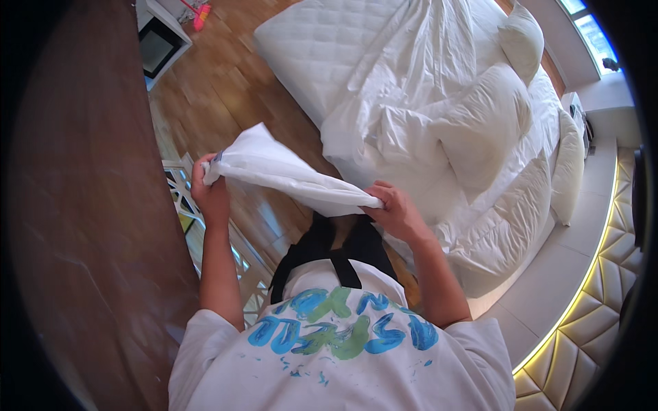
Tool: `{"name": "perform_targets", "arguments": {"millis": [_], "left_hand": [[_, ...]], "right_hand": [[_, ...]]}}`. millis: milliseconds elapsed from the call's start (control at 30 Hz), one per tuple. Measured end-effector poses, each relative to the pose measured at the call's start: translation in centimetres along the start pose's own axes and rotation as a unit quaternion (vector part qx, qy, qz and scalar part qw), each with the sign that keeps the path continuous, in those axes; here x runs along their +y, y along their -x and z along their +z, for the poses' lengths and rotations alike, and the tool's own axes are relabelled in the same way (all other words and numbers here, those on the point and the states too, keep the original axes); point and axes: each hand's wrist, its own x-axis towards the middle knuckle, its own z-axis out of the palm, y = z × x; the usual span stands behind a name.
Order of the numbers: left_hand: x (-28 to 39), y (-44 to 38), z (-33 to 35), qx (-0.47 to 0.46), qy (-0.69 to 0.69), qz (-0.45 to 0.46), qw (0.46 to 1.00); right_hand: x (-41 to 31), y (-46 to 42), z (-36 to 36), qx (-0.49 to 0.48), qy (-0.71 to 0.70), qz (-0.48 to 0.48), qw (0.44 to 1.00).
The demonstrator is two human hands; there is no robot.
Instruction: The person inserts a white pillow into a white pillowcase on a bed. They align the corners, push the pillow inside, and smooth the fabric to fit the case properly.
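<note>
A white cloth (288, 172), perhaps a pillowcase, is stretched in the air between my two hands in front of my waist. My left hand (209, 187) grips its left end, where a small dark label shows. At the right end, my right hand (388, 203) closes around the cloth's rolled edge. One corner of the fabric sticks up near my left hand. Just beyond my right hand lies a rumpled white duvet or sheet (401, 133) on the bed, with several white pillows on and beside it, one of them a plump pillow (480, 123) near the middle.
A bare white quilted mattress part (318, 46) shows at the far side of the bed. A padded headboard (591, 313) with a lit strip and a ledge (545, 287) runs along the right. A dark brown surface (103, 205) rises at the left. A pink broom head (202, 17) stands far off.
</note>
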Motion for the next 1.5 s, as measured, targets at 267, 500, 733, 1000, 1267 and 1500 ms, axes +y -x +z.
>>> {"name": "perform_targets", "arguments": {"millis": [267, 500, 733, 1000, 1267, 1500], "left_hand": [[-5.7, -8.8, -2.5, -0.043, -0.031, -0.184, 0.982], [-10.0, -22.2, 3.9, -0.088, -0.044, -0.112, 0.989], [-5.6, -38.3, 17.0, -0.085, 0.081, 0.008, 0.993], [-3.1, -50.2, 25.1, -0.178, 0.159, 0.119, 0.964], [-19.3, -51.9, 28.9, -0.443, -0.149, 0.187, 0.864], [-34.6, -49.0, 27.1, -0.660, -0.265, 0.125, 0.692]], "right_hand": [[0.4, -13.6, 1.4, 0.102, 0.070, -0.027, 0.992], [2.1, -29.0, -1.5, 0.130, -0.376, 0.109, 0.911], [-0.5, -42.0, -12.6, 0.414, -0.239, -0.069, 0.876], [-3.9, -45.0, -20.4, 0.576, 0.002, -0.188, 0.795], [9.5, -46.6, -9.7, 0.433, 0.171, 0.083, 0.881], [18.3, -48.5, 4.0, 0.267, 0.242, 0.233, 0.903]]}}
